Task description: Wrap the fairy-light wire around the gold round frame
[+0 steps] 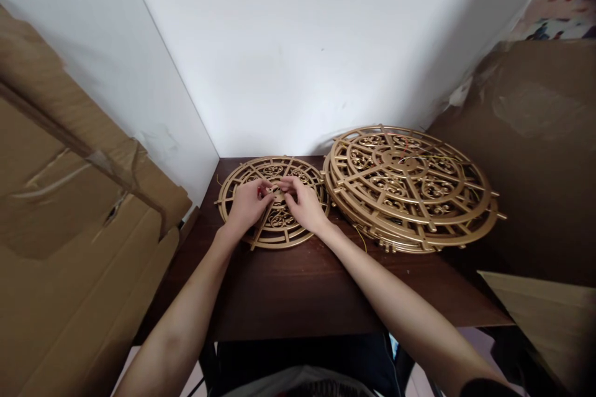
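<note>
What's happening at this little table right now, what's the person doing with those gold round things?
A person works with both bare hands at the middle of a single gold openwork disc lying flat on a dark wooden table. The left hand and right hand meet over its hub, fingertips pinching something small there; a bit of red shows between them, too small to identify. To the right sits a stack of larger gold discs, untouched. Cardboard leans at both sides.

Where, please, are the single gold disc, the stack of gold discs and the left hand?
single gold disc (279, 237): head view, near rim.
stack of gold discs (410, 189): head view, top disc's spokes.
left hand (246, 205): head view, back of hand.
</note>
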`<act>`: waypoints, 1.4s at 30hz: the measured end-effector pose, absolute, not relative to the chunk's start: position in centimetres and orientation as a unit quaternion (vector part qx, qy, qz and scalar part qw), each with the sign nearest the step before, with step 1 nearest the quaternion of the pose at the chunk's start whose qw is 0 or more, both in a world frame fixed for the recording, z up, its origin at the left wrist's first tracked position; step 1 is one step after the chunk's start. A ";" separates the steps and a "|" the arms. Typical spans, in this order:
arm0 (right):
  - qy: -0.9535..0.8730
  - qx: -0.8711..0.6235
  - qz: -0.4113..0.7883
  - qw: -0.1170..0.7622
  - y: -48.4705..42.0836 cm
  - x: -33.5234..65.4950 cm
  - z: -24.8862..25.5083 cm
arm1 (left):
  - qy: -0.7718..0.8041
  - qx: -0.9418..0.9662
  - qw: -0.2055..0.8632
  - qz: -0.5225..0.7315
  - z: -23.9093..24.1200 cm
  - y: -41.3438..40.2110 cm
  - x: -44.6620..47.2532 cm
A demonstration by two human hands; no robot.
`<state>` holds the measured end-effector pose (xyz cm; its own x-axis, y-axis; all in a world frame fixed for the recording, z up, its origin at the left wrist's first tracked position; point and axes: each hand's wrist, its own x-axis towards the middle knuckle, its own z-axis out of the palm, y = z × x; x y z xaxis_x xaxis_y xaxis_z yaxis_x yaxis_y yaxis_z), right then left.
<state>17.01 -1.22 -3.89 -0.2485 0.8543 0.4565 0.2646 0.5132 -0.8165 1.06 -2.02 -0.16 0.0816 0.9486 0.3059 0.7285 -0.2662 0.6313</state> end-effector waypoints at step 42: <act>-0.742 -0.359 0.296 0.482 -1.5 17.5 -3.1 | 0.584 0.653 0.206 0.436 0.5 -2.2 1.4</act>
<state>17.53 -1.49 -3.09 -0.2767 0.8190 0.5027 0.2479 0.5663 -0.7860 1.36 -2.15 0.53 -0.0619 0.9419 0.3301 0.5830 -0.2343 0.7779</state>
